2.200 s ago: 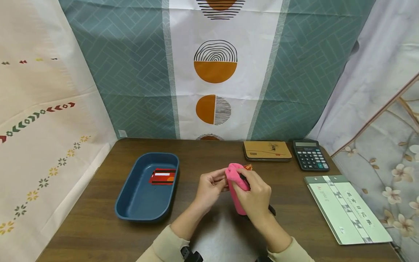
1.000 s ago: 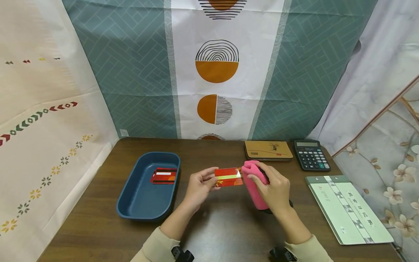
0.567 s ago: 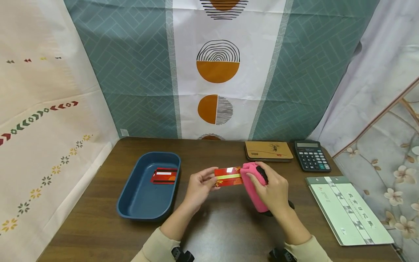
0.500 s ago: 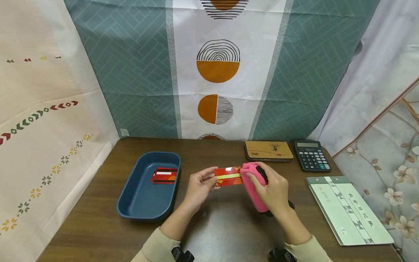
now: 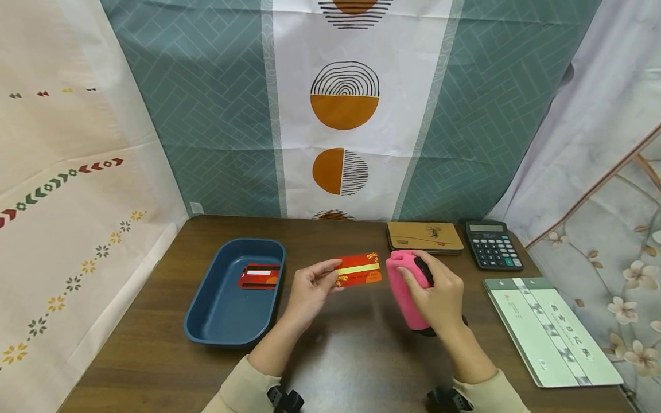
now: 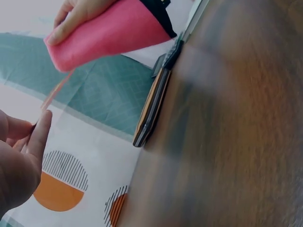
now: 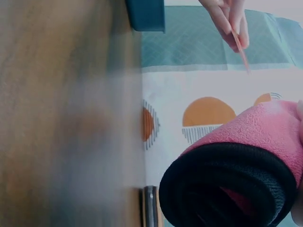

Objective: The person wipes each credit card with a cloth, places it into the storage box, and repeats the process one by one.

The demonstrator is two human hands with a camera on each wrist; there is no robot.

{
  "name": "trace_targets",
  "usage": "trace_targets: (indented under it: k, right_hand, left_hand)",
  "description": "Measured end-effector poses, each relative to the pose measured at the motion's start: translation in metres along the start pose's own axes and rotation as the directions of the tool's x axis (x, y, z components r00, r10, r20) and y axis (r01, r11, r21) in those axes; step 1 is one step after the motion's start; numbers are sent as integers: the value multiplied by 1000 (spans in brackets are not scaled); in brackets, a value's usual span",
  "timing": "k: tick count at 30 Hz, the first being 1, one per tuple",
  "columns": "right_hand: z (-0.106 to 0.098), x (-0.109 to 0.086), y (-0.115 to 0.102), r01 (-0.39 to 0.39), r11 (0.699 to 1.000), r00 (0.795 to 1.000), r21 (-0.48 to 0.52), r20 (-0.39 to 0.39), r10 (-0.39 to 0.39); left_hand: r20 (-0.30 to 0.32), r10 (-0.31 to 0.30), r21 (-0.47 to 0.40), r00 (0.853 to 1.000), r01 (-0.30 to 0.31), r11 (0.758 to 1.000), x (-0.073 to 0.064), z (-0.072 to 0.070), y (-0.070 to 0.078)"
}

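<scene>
My left hand (image 5: pixel 310 291) pinches a red card (image 5: pixel 360 270) with a yellow stripe by its left end, thumb in front, held up over the table. The card appears edge-on in the left wrist view (image 6: pixel 56 91). To its right, my right hand (image 5: pixel 441 289) grips a rolled pink cloth (image 5: pixel 405 295) with black edging, thumb on the near side. A narrow gap separates card and cloth in the head view. From the right wrist, the roll (image 7: pixel 251 137) shows fuzzy pink outside and dark layers coiled at its end.
A blue tray (image 5: pixel 193 321) at the left holds red cards (image 5: pixel 260 277), overlapping near its right wall. Along the back right lie a tan-covered notebook (image 5: pixel 424 236) and a black calculator (image 5: pixel 493 246). A pale green notepad (image 5: pixel 555 338) lies at the right edge of the brown table (image 5: pixel 341 367).
The hands, close together at first, have parted. The card, whose right end was at the cloth, is now clear of it and tilted up slightly. The cloth has shifted right.
</scene>
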State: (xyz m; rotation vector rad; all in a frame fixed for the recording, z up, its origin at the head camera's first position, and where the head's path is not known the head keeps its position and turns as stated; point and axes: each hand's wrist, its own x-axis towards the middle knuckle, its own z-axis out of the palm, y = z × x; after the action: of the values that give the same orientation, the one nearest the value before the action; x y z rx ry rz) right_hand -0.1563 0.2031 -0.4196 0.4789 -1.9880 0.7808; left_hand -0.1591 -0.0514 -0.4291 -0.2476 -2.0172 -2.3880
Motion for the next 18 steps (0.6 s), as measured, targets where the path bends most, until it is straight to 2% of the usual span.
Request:
trace_targets:
  k: [4, 6, 11, 15, 18]
  right_hand:
    - [-5, 5, 3, -7, 1000, 999, 26, -54, 9]
    - [-7, 6, 4, -16, 999, 998, 41, -65, 19]
    - [-10, 6, 5, -28, 998, 997, 48, -66, 31]
    - [-11, 5, 3, -28, 998, 997, 58, -68, 31]
    - [-10, 5, 0, -27, 998, 998, 62, -63, 31]
  left_hand:
    - [-17, 49, 95, 999, -47, 994, 0, -2, 1]
    - [-45, 79, 139, 996, -72, 988, 0, -3, 1]
    - [-128, 114, 134, 985, -97, 986, 1, -2, -5]
    - [-178, 87, 178, 980, -55, 983, 1, 0, -7]
    - [-193, 48, 143, 980, -20, 990, 0, 3, -7]
